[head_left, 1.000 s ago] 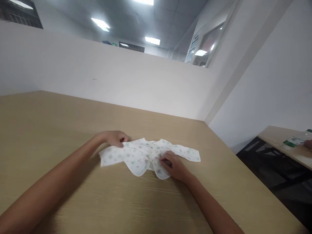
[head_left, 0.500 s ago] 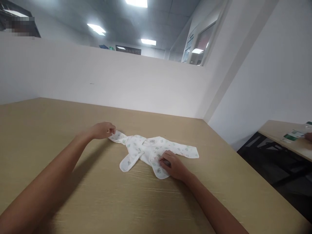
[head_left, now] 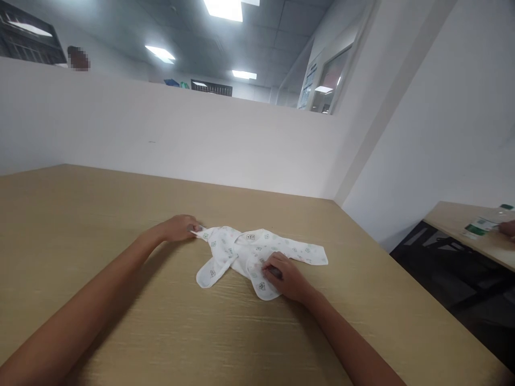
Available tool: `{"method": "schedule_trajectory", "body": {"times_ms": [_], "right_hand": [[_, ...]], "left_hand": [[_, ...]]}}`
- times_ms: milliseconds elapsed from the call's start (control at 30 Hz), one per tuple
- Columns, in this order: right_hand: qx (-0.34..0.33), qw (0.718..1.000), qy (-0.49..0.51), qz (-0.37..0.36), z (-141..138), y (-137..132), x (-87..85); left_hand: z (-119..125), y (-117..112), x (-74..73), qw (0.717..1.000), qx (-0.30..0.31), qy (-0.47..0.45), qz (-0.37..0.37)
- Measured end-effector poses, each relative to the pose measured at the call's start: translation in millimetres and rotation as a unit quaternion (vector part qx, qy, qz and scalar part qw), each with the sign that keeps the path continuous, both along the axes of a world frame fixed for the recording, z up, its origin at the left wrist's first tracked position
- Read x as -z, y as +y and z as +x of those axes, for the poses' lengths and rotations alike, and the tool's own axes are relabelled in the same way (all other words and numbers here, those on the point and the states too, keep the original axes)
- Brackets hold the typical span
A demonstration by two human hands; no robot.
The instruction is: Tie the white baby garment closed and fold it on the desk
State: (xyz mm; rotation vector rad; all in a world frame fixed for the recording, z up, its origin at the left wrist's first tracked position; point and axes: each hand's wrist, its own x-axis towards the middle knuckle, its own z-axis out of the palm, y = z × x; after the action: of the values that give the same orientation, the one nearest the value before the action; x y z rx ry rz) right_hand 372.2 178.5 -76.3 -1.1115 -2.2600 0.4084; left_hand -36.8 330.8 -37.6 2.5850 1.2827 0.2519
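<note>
A small white baby shirt (head_left: 241,247) with little printed motifs lies spread on the wooden table, its neckline toward the far wall. At the end of its left sleeve, my left hand (head_left: 183,227) is closed with the fabric pinched in its fingers; the cuff is hidden there. My right hand (head_left: 287,276) rests on the lower right front panel, fingers curled and closed on the cloth. The right sleeve (head_left: 309,252) lies stretched out flat, and the lower left flap (head_left: 209,272) points toward me.
A white partition (head_left: 201,145) rises along the table's (head_left: 193,332) far edge, and a wall stands to the right. On a second table (head_left: 454,214) at the right is a clear bottle (head_left: 485,224) with a green cap, beside another person's hand (head_left: 507,228).
My left hand has moved right and slightly toward me, and the left sleeve's end is now gathered in its fingers. My right hand stays on the panel.
</note>
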Motion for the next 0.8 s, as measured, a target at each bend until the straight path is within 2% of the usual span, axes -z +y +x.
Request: {"method": "schedule_trajectory", "body": {"times_ms": [233, 300, 367, 467, 633, 700, 800], "right_hand": [[-0.004, 1.000, 0.030, 0.001, 1, 1, 0.2], [-0.003, 0.999, 0.034, 0.003, 1, 1, 0.3], [-0.002, 0.999, 0.034, 0.007, 1, 1, 0.3], [-0.001, 0.999, 0.031, 0.010, 1, 0, -0.2], [-0.003, 0.999, 0.038, 0.013, 0, 0, -1.4], [-0.005, 0.999, 0.045, 0.014, 0, 0, -1.7], [-0.009, 0.998, 0.053, 0.017, 0, 0, -2.1]], "left_hand": [[-18, -16, -49.3, 0.990, -0.025, -0.125, -0.055], [-23, -22, -58.9, 0.985, -0.032, -0.151, -0.073], [-26, -26, -63.2, 0.981, -0.038, -0.168, -0.092], [-25, -28, -62.1, 0.980, -0.046, -0.170, -0.095], [-29, -19, -57.9, 0.989, -0.032, -0.144, -0.012], [-36, -18, -61.6, 0.993, -0.024, -0.112, -0.003], [-45, -24, -72.9, 0.998, -0.043, -0.022, -0.034]]}}
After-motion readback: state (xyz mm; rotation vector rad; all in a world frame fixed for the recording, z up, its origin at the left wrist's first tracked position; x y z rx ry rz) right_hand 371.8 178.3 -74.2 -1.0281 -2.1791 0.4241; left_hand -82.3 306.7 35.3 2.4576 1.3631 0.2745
